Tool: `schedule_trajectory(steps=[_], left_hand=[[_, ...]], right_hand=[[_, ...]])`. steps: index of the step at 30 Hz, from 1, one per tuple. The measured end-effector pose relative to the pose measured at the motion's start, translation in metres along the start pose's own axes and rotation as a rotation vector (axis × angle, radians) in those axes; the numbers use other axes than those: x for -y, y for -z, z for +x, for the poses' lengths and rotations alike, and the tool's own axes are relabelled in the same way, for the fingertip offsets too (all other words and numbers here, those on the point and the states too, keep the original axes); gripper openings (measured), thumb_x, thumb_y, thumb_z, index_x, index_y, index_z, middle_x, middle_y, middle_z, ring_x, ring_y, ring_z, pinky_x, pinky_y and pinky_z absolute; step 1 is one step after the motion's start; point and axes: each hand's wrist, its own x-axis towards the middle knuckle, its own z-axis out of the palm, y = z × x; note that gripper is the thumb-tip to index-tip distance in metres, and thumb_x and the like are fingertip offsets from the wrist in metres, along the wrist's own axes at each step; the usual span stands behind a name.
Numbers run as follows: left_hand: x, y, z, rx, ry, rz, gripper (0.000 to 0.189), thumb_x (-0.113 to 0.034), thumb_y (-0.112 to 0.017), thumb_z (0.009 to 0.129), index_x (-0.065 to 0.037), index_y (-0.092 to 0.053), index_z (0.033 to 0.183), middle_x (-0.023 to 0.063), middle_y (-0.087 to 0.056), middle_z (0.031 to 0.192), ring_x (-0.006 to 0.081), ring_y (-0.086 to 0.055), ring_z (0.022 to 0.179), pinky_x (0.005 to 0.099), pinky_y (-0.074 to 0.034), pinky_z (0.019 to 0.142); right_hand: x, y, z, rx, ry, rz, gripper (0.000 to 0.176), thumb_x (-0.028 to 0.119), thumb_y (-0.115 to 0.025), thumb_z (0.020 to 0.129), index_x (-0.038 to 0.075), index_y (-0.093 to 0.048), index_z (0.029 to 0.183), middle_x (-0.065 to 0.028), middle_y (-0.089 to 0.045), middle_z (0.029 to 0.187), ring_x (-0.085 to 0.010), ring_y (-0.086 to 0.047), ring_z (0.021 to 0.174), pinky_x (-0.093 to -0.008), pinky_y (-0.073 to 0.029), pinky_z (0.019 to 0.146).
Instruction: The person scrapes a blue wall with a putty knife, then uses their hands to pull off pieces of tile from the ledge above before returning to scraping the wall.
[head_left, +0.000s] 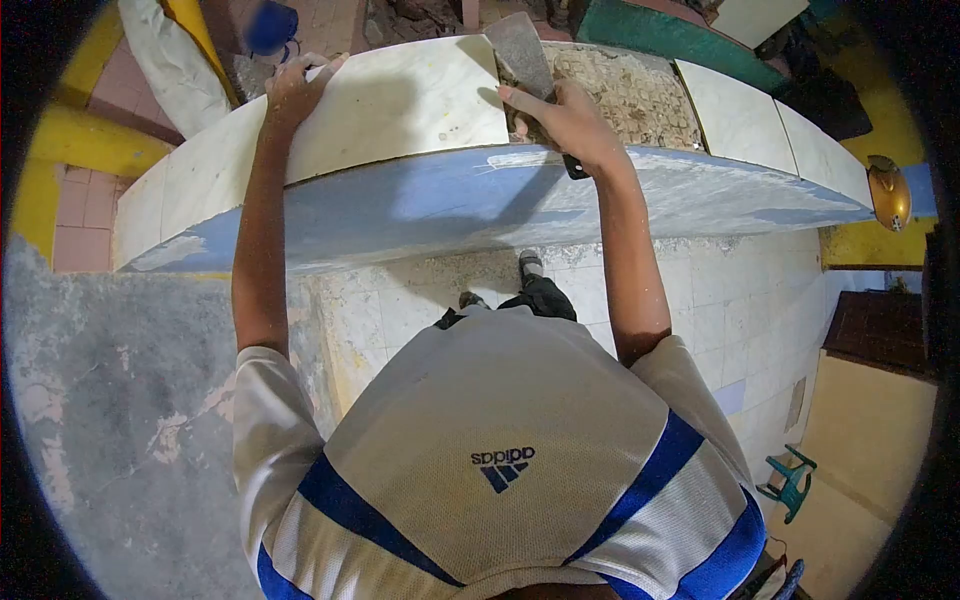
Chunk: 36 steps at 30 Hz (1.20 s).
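Slabs of white marble, three in all, top a curved blue-faced ledge (pixel 450 205): one large white marble slab (pixel 400 105) under the hands, two smaller slabs (pixel 735 115) to its right. Between them lies one patch of rough grey mortar (pixel 630 95). The left hand (pixel 298 88) curls over the large slab's far edge. The right hand (pixel 565 125) grips one grey flat-bladed trowel (pixel 518 42), blade at that slab's right edge.
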Motion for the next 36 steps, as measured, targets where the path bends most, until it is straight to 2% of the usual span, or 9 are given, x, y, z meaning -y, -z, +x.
schedule_trajectory(steps=[6, 9, 11, 14, 18, 22, 29, 32, 36], left_hand=[[-0.012, 0.018, 0.003, 0.031, 0.11, 0.008, 0.048, -0.06, -0.062, 0.084, -0.016, -0.072, 0.102, 0.0107, -0.069, 0.111, 0.0338, -0.057, 0.114, 0.0549, -0.034, 0.098], [-0.003, 0.016, 0.005, 0.018, 0.093, -0.016, 0.046, -0.059, -0.063, 0.084, -0.017, -0.073, 0.099, 0.0103, -0.07, 0.106, 0.0343, -0.059, 0.11, 0.0548, -0.037, 0.095], [0.0, 0.012, 0.004, -0.021, 0.049, 0.011, 0.045, -0.059, -0.063, 0.084, -0.017, -0.073, 0.097, 0.0102, -0.07, 0.103, 0.0344, -0.06, 0.107, 0.0544, -0.038, 0.094], [0.006, 0.004, 0.0, -0.094, -0.096, 0.059, 0.046, -0.06, -0.063, 0.084, -0.017, -0.072, 0.096, 0.0101, -0.069, 0.106, 0.034, -0.059, 0.108, 0.0566, -0.035, 0.095], [-0.013, 0.01, -0.004, -0.048, -0.006, 0.02, 0.047, -0.062, -0.062, 0.084, -0.018, -0.072, 0.097, 0.0091, -0.068, 0.111, 0.033, -0.057, 0.112, 0.0591, -0.028, 0.099], [0.001, 0.001, 0.0, -0.032, -0.094, 0.035, 0.046, -0.062, -0.062, 0.085, -0.02, -0.072, 0.098, 0.0082, -0.067, 0.114, 0.0309, -0.056, 0.116, 0.06, -0.025, 0.1], [-0.033, 0.025, -0.009, 0.059, 0.022, 0.026, 0.038, -0.052, -0.061, 0.09, -0.017, -0.069, 0.103, 0.0058, -0.066, 0.111, 0.0287, -0.055, 0.117, 0.0548, -0.028, 0.104], [-0.029, 0.022, -0.007, 0.056, 0.015, 0.075, 0.05, -0.063, -0.058, 0.086, -0.019, -0.07, 0.107, 0.0065, -0.068, 0.113, 0.0291, -0.057, 0.116, 0.0599, -0.026, 0.1], [-0.005, 0.028, 0.006, 0.281, -0.05, -0.066, 0.047, -0.057, -0.056, 0.091, -0.018, -0.069, 0.113, 0.0079, -0.067, 0.115, 0.0281, -0.058, 0.115, 0.0567, -0.029, 0.102]], right_hand=[[0.0, 0.002, -0.001, 0.024, 0.004, -0.055, 0.047, 0.051, -0.073, 0.081, 0.006, -0.066, 0.069, -0.0002, -0.057, 0.058, -0.0098, -0.05, 0.055, -0.0283, -0.039, 0.054], [0.014, -0.002, -0.006, 0.016, 0.048, -0.112, 0.042, 0.043, -0.069, 0.088, 0.008, -0.064, 0.065, 0.0035, -0.053, 0.055, -0.0054, -0.042, 0.048, -0.0253, -0.029, 0.047], [0.014, -0.001, -0.004, 0.033, 0.042, -0.071, 0.047, 0.05, -0.072, 0.082, 0.007, -0.064, 0.066, 0.0012, -0.054, 0.055, -0.009, -0.048, 0.052, -0.0274, -0.036, 0.051], [0.004, 0.001, -0.002, 0.031, 0.011, -0.081, 0.051, 0.054, -0.073, 0.079, 0.006, -0.065, 0.066, -0.0002, -0.054, 0.056, -0.0111, -0.051, 0.054, -0.0291, -0.039, 0.053], [-0.003, 0.0, -0.002, 0.0, 0.044, -0.083, 0.043, 0.044, -0.07, 0.087, 0.008, -0.063, 0.066, 0.0043, -0.051, 0.055, -0.0067, -0.042, 0.049, -0.0266, -0.029, 0.048], [0.002, 0.0, -0.006, -0.027, 0.049, -0.106, 0.047, 0.049, -0.072, 0.083, 0.005, -0.065, 0.068, 0.0028, -0.051, 0.055, -0.0084, -0.044, 0.051, -0.0283, -0.032, 0.05], [0.0, 0.002, -0.003, -0.006, -0.01, -0.179, 0.056, 0.056, -0.072, 0.078, 0.001, -0.069, 0.073, -0.0013, -0.053, 0.055, -0.0127, -0.049, 0.053, -0.0312, -0.041, 0.054], [0.001, -0.002, -0.005, -0.045, 0.028, -0.161, 0.055, 0.055, -0.072, 0.079, 0.0, -0.068, 0.072, -0.0009, -0.053, 0.055, -0.0122, -0.049, 0.053, -0.031, -0.04, 0.054], [-0.007, -0.003, 0.0, -0.041, 0.087, -0.085, 0.051, 0.051, -0.071, 0.081, 0.002, -0.065, 0.068, 0.0006, -0.053, 0.055, -0.0106, -0.048, 0.053, -0.0304, -0.038, 0.052]])
